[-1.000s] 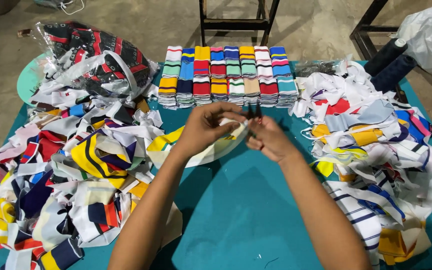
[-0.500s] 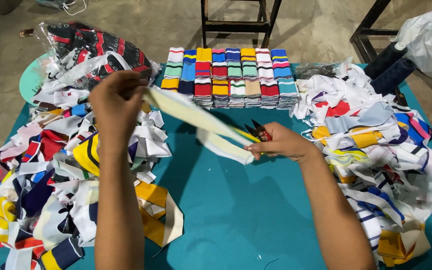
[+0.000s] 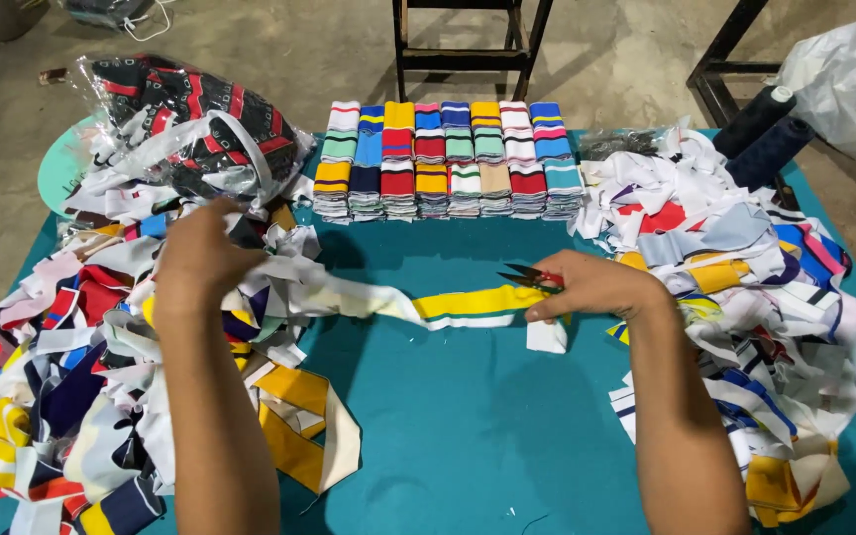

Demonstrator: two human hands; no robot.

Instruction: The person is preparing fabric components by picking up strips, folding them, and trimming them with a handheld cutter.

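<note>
A long knit strip (image 3: 453, 305), white with a yellow band and a thin dark line, stretches low over the teal table (image 3: 468, 436) between my two hands. My left hand (image 3: 195, 260) grips its left end above the heap of mixed strips on the left. My right hand (image 3: 596, 287) pinches the right end and also holds small red-handled thread snips (image 3: 532, 277), whose blades point left along the strip. A short white end (image 3: 547, 337) hangs below my right fingers.
Neat stacks of folded striped knit pieces (image 3: 448, 159) line the table's far side. A loose heap of strips (image 3: 71, 376) fills the left, another heap (image 3: 745, 267) the right. A clear bag of dark patterned fabric (image 3: 190, 119) sits far left. Dark thread cones (image 3: 765, 134) stand far right.
My hands, together at the table's middle a second ago, have drawn apart. My left hand pulled the strip out leftward and lowered it, so it now lies nearly flat.
</note>
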